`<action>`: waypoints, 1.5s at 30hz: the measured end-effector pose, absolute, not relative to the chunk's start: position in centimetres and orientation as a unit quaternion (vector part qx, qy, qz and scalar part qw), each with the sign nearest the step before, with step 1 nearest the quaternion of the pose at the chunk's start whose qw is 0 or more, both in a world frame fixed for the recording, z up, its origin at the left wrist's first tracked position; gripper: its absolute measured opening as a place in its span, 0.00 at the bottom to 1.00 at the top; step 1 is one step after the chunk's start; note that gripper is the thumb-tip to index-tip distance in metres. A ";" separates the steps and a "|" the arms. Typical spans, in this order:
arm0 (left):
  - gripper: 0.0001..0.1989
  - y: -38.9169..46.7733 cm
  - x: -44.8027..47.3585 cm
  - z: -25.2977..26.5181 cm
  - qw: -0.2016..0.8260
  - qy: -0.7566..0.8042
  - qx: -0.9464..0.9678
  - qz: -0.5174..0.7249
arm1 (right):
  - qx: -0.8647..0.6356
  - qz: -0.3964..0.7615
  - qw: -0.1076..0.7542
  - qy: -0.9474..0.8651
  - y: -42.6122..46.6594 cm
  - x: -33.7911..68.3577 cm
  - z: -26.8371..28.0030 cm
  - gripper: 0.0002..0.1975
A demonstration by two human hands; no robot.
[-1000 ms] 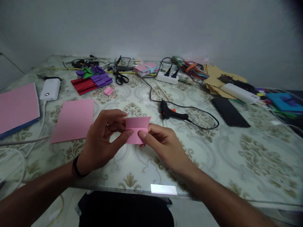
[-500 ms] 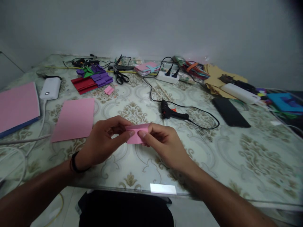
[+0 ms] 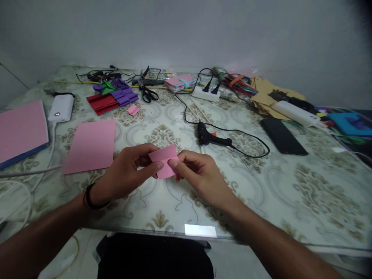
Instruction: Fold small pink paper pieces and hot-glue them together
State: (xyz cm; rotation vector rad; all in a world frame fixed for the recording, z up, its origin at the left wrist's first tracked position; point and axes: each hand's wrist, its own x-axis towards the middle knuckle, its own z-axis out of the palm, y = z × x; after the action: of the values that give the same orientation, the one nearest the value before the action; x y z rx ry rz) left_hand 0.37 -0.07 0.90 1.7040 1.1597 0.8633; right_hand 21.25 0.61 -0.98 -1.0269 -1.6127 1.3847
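Observation:
Between my two hands is a small piece of pink paper (image 3: 164,154) with a crease across it, held above the table's near middle. My left hand (image 3: 130,167) pinches its left side, thumb on the front face. On the other side, my right hand (image 3: 197,170) grips the paper's right edge with thumb on top and fingers behind. The fingertips behind the paper are partly hidden. A larger pink sheet (image 3: 91,147) lies flat just left of my left hand. Beyond my right hand rests a black glue gun (image 3: 213,136) with its cord looping right.
Black-handled scissors (image 3: 149,94), a small folded pink paper (image 3: 133,110) and red (image 3: 102,104) and purple folded papers lie farther back. A white power strip (image 3: 206,94) stands behind the glue gun. At right is a black phone (image 3: 283,136); at left, a white power bank (image 3: 61,108) with a cable.
The upper flap of the pink paper has opened up more toward me, and the paper has tilted, right side higher. Both hands keep their hold, with the right shifted slightly left.

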 end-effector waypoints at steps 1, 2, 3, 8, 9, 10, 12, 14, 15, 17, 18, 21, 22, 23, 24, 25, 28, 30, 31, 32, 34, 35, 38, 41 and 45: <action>0.04 0.0 0.4 0.9 0.440 0.470 0.691 0.330 | -0.405 0.529 0.377 -0.643 0.6 21.2 -1.0 0.22; 0.05 0.0 0.4 0.9 0.436 0.475 0.697 0.314 | -0.407 0.513 0.373 -0.658 0.6 21.2 -0.9 0.22; 0.07 0.0 0.4 0.9 0.425 0.483 0.703 0.302 | -0.409 0.495 0.368 -0.673 0.6 21.2 -0.9 0.22; 0.12 -0.3 0.5 0.8 0.366 0.493 0.731 0.296 | -0.416 0.424 0.362 -0.718 0.5 21.4 -0.6 0.20; 0.12 -0.4 0.5 0.8 0.354 0.494 0.735 0.300 | -0.416 0.420 0.364 -0.720 0.5 21.4 -0.6 0.19; 0.13 -0.4 0.5 0.8 0.341 0.495 0.739 0.303 | -0.415 0.416 0.367 -0.721 0.4 21.4 -0.6 0.19; 0.15 -0.5 0.5 0.9 0.323 0.496 0.747 0.304 | -0.409 0.411 0.373 -0.724 0.4 21.4 -0.5 0.18; 0.15 -0.4 0.5 1.0 0.319 0.492 0.754 0.296 | -0.401 0.401 0.377 -0.732 0.4 21.5 -0.5 0.17; 0.14 -0.4 0.5 1.0 0.318 0.490 0.757 0.290 | -0.398 0.395 0.377 -0.737 0.4 21.5 -0.5 0.17; 0.13 -0.4 0.6 1.1 0.334 0.488 0.760 0.271 | -0.395 0.384 0.372 -0.747 0.5 21.5 -0.6 0.16; 0.12 -0.4 0.6 1.1 0.348 0.487 0.757 0.261 | -0.396 0.382 0.366 -0.751 0.5 21.5 -0.6 0.17; 0.10 -0.5 0.6 1.3 0.387 0.481 0.746 0.250 | -0.403 0.398 0.347 -0.747 0.7 21.5 -0.6 0.17; 0.10 -0.5 0.6 1.4 0.391 0.480 0.743 0.254 | -0.404 0.409 0.342 -0.743 0.7 21.5 -0.6 0.16; 0.10 -0.5 0.6 1.5 0.390 0.480 0.741 0.260 | -0.403 0.419 0.340 -0.740 0.7 21.5 -0.6 0.15; 0.11 -0.6 0.6 1.5 0.389 0.481 0.739 0.266 | -0.401 0.426 0.339 -0.737 0.7 21.5 -0.5 0.15; 0.12 -0.6 0.6 1.5 0.389 0.483 0.737 0.270 | -0.402 0.429 0.337 -0.735 0.7 21.5 -0.5 0.15; 0.12 -0.6 0.6 1.5 0.377 0.486 0.740 0.273 | -0.409 0.426 0.330 -0.736 0.6 21.6 -0.5 0.16; 0.11 -0.5 0.5 1.4 0.369 0.485 0.747 0.267 | -0.413 0.424 0.327 -0.737 0.6 21.7 -0.7 0.16; 0.11 -0.4 0.4 1.4 0.369 0.482 0.750 0.263 | -0.413 0.426 0.326 -0.736 0.6 21.7 -0.8 0.16; 0.11 -0.4 0.4 1.3 0.370 0.481 0.752 0.258 | -0.413 0.429 0.323 -0.735 0.6 21.7 -0.8 0.16; 0.11 -0.2 0.3 1.3 0.362 0.483 0.759 0.242 | -0.410 0.438 0.313 -0.737 0.8 21.7 -0.9 0.15; 0.11 -0.1 0.3 1.3 0.356 0.485 0.765 0.229 | -0.407 0.440 0.304 -0.740 0.8 21.7 -0.9 0.14; 0.12 0.2 0.4 1.2 0.364 0.486 0.774 0.180 | -0.401 0.430 0.270 -0.762 1.0 21.6 -0.9 0.13; 0.14 0.3 0.5 1.0 0.391 0.484 0.764 0.169 | -0.409 0.419 0.249 -0.771 1.0 21.7 -0.8 0.13; 0.14 0.2 0.5 1.0 0.400 0.493 0.745 0.204 | -0.394 0.439 0.271 -0.761 1.0 21.8 -0.7 0.13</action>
State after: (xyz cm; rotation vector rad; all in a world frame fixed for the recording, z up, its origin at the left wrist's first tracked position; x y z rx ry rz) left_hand 0.48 0.16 1.04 1.8835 1.2481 0.5156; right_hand 21.83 0.97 -0.72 -1.0615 -2.0488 1.1835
